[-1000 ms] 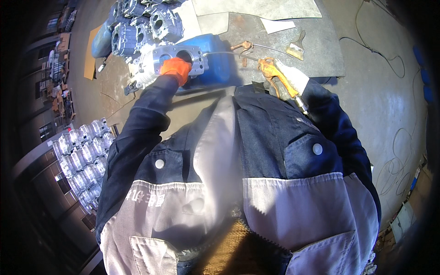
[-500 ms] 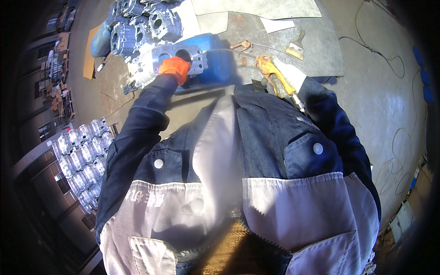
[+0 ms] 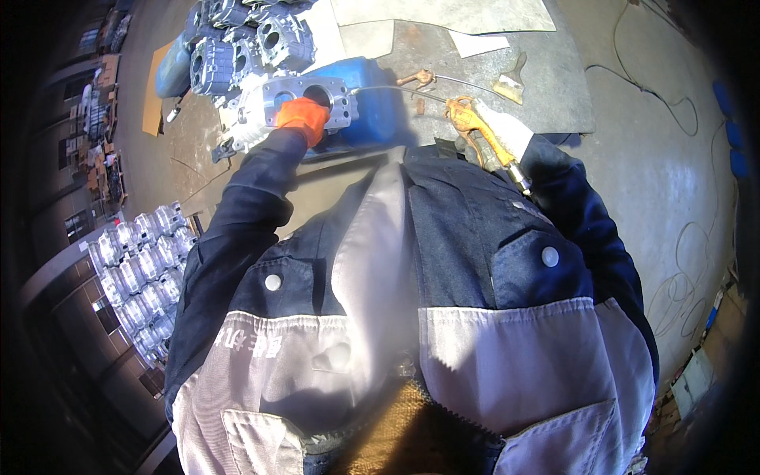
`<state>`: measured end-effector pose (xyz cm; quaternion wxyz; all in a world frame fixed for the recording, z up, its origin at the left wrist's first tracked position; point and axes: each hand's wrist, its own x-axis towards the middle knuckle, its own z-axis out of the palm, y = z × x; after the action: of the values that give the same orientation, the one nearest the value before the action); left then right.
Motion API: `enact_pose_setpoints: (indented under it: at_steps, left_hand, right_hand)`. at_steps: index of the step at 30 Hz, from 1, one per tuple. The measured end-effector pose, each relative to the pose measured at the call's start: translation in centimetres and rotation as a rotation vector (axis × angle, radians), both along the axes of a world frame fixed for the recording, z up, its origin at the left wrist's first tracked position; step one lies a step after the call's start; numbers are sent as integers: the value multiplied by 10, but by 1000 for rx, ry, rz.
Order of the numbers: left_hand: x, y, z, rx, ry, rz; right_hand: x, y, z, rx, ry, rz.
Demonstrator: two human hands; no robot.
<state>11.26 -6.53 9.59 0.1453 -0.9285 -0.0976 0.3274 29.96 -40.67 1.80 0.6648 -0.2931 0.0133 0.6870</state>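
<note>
Fingers [image 3: 476,107] of my right hand [image 3: 500,127], in a white glove, are closed around a yellow-orange air gun [image 3: 480,131], though how far its lever is squeezed I cannot tell. Its thin nozzle points left to the right end of a silver metal casting [image 3: 294,87], where I cannot make out whether the tip touches. My left hand [image 3: 305,119], in an orange glove, lies curled on the near side of that casting, between its two round bores; my fingertips are hidden, so I cannot tell whether I grip it or only press on it. Both arms reach away from my chest with elbows bent, the left forearm slanting inward to the right, the right one slanting in to the left. The casting is tilted, on the left of a blue container [image 3: 372,107]. On the far left stands a pile of dark castings [image 3: 218,67]; on the right, beyond the gun, lie a second, orange-brown gun [image 3: 422,77] and a brush [image 3: 511,83]. A rack of silver castings [image 3: 142,273] stands near on my left. Pale printed characters [image 3: 252,342] run across the left chest of my jacket [image 3: 507,348].
</note>
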Motion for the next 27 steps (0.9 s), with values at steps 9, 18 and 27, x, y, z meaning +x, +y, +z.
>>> enact_pose_setpoints:
  at_steps: [9, 18, 27]
  left_hand:
    - [2, -2, 3, 0, 17, -28]
    - [2, -2, 3, -7, 9, -33]
    - [1, 0, 2, 3, 6, 8]
  right_hand:
    - [7, -12, 15, -8, -216, 100]
    - [4, -16, 11, 21, 40, 142]
    - [0, -12, 9, -61, -133, 195]
